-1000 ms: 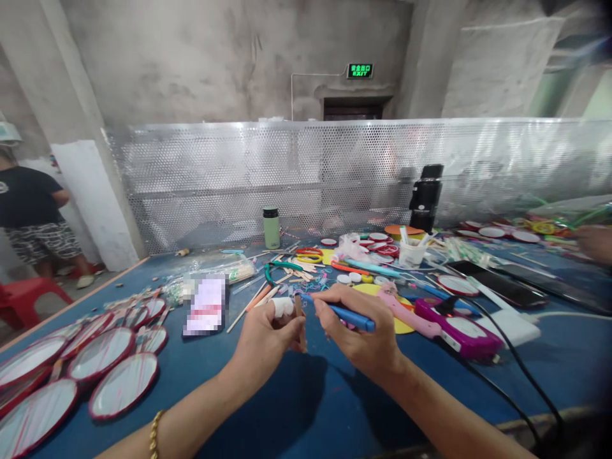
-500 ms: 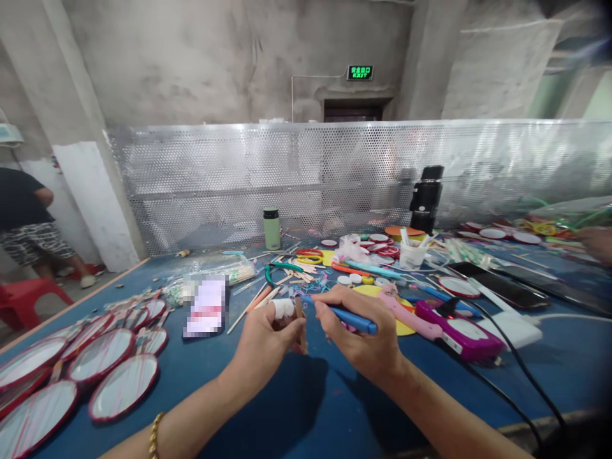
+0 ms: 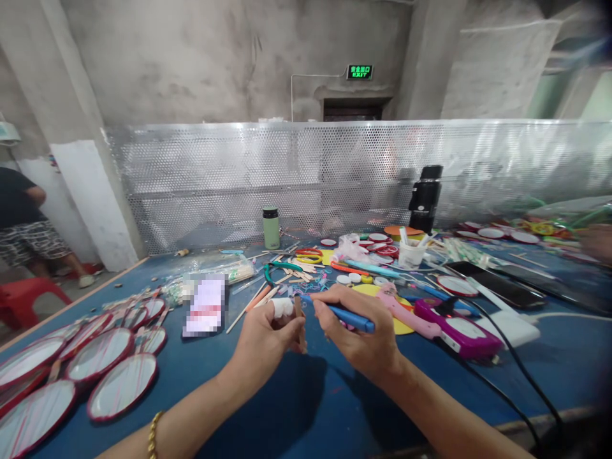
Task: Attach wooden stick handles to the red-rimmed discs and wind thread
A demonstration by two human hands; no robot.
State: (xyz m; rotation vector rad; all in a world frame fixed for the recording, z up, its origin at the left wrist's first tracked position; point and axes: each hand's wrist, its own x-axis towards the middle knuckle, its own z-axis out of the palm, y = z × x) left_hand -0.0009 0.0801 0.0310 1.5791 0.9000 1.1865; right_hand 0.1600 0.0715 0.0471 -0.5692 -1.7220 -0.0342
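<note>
Our left hand (image 3: pixel 268 338) pinched a wooden stick (image 3: pixel 300 322) upright between its fingers, steadying it above the blue surface (image 3: pixel 310 408). Our right hand (image 3: pixel 356 331) gripped a blue pen tool (image 3: pixel 342 312), its tip at the stick's top.

Blue table (image 3: pixel 306 408) under red-rimmed discs (image 3: pixel 122 386)

My left grip (image 3: pixel 268 338) hides the lower end of the brown wooden stick (image 3: pixel 300 322). A pixelated white-and-red rectangular item (image 3: pixel 205 306) is unreadable. Red-rimmed oval discs (image 3: pixel 33 414) leave frame bottom-left.
</note>
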